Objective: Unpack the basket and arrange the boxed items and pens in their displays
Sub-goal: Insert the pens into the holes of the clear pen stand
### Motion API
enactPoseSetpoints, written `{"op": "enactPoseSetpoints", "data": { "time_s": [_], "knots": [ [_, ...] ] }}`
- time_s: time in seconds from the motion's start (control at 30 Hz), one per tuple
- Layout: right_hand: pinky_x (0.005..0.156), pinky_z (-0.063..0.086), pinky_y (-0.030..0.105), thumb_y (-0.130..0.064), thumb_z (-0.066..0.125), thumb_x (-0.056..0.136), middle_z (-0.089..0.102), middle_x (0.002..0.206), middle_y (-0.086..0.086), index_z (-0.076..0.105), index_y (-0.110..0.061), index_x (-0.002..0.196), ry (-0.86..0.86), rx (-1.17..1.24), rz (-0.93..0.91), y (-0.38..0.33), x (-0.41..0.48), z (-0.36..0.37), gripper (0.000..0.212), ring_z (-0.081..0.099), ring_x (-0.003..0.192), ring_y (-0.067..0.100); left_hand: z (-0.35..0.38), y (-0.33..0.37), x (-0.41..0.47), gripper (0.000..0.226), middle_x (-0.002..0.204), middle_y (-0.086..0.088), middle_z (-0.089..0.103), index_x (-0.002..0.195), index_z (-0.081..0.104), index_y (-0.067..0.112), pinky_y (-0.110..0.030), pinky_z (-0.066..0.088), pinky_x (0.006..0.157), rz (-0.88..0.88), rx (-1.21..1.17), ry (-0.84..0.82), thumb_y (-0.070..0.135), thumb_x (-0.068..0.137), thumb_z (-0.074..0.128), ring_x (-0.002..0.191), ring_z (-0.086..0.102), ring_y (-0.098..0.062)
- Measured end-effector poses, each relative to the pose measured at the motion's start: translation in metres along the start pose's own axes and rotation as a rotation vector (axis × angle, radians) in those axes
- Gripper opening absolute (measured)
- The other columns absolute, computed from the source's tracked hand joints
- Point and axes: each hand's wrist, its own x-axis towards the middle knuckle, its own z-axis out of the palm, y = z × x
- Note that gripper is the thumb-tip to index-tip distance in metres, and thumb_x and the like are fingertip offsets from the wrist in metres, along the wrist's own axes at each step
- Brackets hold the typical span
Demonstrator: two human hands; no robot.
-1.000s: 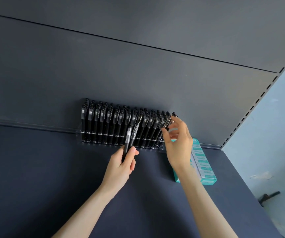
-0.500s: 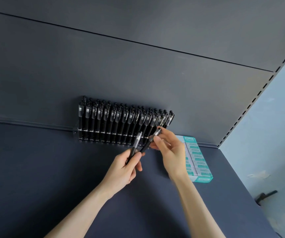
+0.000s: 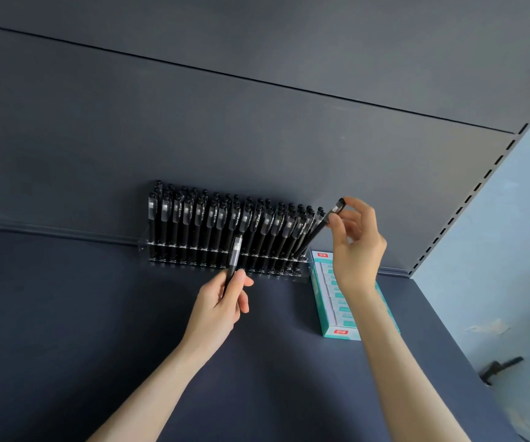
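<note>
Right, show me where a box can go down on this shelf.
Crowded at the right end of the pen rack, where the right hand holds a pen beside the teal box. Widest bare patch: shelf left of the left hand, in front of the rack. Some room between the hands too, toward you.

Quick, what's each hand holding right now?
Left hand: grips a slim black pen with a clear cap.
Right hand: pinches another slim black pen at the clear plastic rack's right end.

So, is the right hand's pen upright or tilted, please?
Tilted: the pen leans right, top pinched by the right hand, lower end at the rack.
</note>
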Motion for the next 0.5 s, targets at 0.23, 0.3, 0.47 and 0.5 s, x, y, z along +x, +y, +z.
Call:
{"op": "enactPoseSetpoints", "data": {
  "time_s": [0.23,0.3,0.47,0.5],
  "knots": [
    [0.074,0.046,0.011,-0.006,0.060,0.089,0.064,0.089,0.000,0.060,-0.012,0.111,-0.090,-0.083,-0.049,0.004,-0.004,0.006,0.023,0.064,0.075,0.012,0.000,-0.001,0.001,0.029,0.057,-0.001,0.052,0.080,0.065,0.020,-0.016,0.031,0.042,0.004,0.011,0.004,0.038,0.096,0.049,0.051,0.040,-0.010],
    [0.071,0.042,0.005,-0.003,0.061,0.088,0.062,0.087,0.002,0.062,-0.008,0.110,-0.119,-0.128,-0.080,0.006,-0.006,0.009,0.023,0.062,0.073,0.015,0.000,-0.001,0.001,0.028,0.057,0.000,0.052,0.078,0.065,0.023,-0.015,0.031,0.043,0.004,0.017,-0.001,0.039,0.096,0.049,0.051,0.040,-0.009],
    [0.073,0.049,0.020,-0.002,0.061,0.087,0.059,0.086,0.000,0.062,-0.009,0.112,-0.173,-0.171,-0.044,0.009,-0.013,0.014,0.026,0.058,0.073,0.016,0.001,-0.001,0.002,0.028,0.057,0.001,0.053,0.079,0.065,0.022,-0.015,0.032,0.044,0.003,0.029,-0.007,0.039,0.095,0.050,0.052,0.042,-0.009],
    [0.074,0.051,0.026,-0.003,0.061,0.087,0.060,0.086,-0.001,0.063,-0.010,0.112,-0.167,-0.175,-0.035,0.010,-0.014,0.015,0.026,0.059,0.073,0.016,0.001,-0.001,0.002,0.028,0.057,0.001,0.053,0.079,0.065,0.022,-0.014,0.032,0.044,0.003,0.033,-0.007,0.039,0.095,0.050,0.051,0.042,-0.008]
  ]
}}
